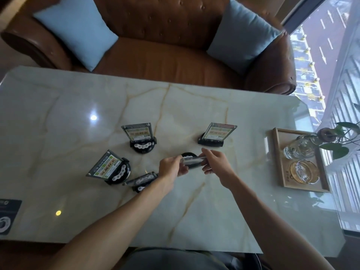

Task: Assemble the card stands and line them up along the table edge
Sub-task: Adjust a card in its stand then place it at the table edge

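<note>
Both hands hold one clear acrylic card panel (193, 162) edge-on above a round black base (188, 154) on the marble table (194, 211). My left hand (169, 168) grips its left end and my right hand (215, 161) its right end. Three assembled card stands are upright around them: one at centre back (139, 137), one at right back (216, 135), one at left (109, 167). A fourth stand (141, 180) sits just left of my left wrist, its panel seen edge-on.
A wooden tray (277, 162) with a glass jar (298, 149) and an amber ashtray (304, 171) stands at the right, beside a small plant (341, 137). A dark card (7, 215) lies at the table's left edge. A brown leather sofa (165, 61) lies beyond the far edge.
</note>
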{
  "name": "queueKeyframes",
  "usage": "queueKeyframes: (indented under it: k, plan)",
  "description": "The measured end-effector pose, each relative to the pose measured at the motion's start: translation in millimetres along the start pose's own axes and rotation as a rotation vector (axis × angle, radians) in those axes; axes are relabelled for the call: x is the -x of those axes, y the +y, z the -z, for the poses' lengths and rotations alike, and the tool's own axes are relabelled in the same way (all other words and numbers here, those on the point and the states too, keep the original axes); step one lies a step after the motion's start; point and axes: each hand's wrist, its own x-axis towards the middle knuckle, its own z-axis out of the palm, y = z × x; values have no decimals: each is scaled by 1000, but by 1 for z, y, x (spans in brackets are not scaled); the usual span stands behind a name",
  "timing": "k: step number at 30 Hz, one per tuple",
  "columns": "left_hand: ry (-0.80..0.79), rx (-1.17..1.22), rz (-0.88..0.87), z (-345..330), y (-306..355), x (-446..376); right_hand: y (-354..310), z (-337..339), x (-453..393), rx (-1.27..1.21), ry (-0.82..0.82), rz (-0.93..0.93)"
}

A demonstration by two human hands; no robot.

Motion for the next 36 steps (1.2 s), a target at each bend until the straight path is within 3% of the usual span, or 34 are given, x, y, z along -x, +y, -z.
queueKeyframes:
  k: [9,14,23,31,36]
  plan:
    - [-32,-34,-47,0,9,8,-8,-3,8,-50,9,-30]
    - [-90,-247,-210,7,25,18,-10,-2,10,0,36,-41]
    - [-181,-637,-519,13,63,6,-19,18,7,81,172,55]
    - [-324,-852,-575,11,56,0,-29,25,1,245,254,155]
    - [-334,-848,-618,-9,70,-2,-36,42,-9,430,448,270]
